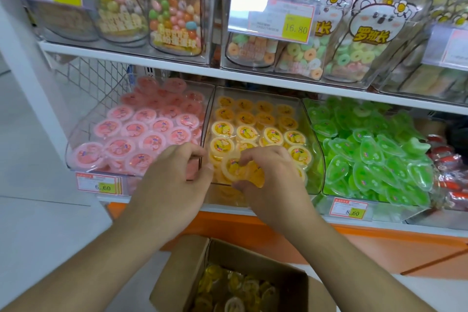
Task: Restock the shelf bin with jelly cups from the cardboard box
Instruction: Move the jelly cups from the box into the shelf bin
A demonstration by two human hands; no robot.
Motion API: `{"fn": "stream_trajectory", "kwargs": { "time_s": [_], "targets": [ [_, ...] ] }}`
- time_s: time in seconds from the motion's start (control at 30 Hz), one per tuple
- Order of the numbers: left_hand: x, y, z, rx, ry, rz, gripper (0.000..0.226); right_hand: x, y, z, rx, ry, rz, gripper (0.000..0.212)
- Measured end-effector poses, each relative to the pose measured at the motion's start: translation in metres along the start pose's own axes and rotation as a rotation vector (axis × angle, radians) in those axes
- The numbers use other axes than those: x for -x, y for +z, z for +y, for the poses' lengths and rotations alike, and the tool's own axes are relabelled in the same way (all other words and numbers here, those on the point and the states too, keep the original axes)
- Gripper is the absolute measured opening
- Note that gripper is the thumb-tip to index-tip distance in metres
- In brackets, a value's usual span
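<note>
The right hand (268, 180) is sitting just below the centre of the frame, its fingers and thumb curling around a yellow cup (234, 168) and pinching it at the front lip of the middle bin (317, 159). The cup is tilting, its printed lid facing up and left. More yellow jelly is showing under the palm, though how many cups the hand is gripping is not clear.

The left hand (174, 175) is hovering just left of it, fingers bent and loosely apart, fingertips near the wall between the middle bin and the pink bin (76, 149). It is not visibly gripping anything.

Behind the hands, the middle bin is holding rows of yellow cups, lids up, with orange cups (263, 111) filling the back. The pink bin at centre left is lying full of pink cups (152, 132). At centre right, a third clear bin is brimming with green jellies (367, 159), with red packets (448, 167) at the far right edge.

Price tags are hanging below: one (100, 183) under the pink bin, one (350, 208) under the green.

Along the top, the upper shelf (152, 62) is carrying clear bins of candy bags (174, 5).

At the bottom centre, the box (192, 261) is standing open on the floor below the forearms, with yellow cups (235, 289) lying loose inside.
</note>
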State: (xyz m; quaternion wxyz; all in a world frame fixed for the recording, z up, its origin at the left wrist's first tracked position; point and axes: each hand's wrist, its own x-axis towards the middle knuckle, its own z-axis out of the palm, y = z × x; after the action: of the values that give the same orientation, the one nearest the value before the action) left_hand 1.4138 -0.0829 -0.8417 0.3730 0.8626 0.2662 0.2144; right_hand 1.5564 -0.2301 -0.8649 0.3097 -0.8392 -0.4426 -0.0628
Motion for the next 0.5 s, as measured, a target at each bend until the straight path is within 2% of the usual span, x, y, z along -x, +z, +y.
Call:
{"fn": "stream_trajectory", "kwargs": {
  "time_s": [0.23,0.5],
  "targets": [
    [-0.001,0.005,-0.007,-0.149,0.093,-0.054,0.044,0.002,0.017,0.007,0.048,-0.059,-0.001,0.04],
    [-0.001,0.006,-0.01,-0.145,0.096,-0.059,0.043,0.005,0.012,0.017,0.086,-0.083,0.042,0.033]
  ]
}}
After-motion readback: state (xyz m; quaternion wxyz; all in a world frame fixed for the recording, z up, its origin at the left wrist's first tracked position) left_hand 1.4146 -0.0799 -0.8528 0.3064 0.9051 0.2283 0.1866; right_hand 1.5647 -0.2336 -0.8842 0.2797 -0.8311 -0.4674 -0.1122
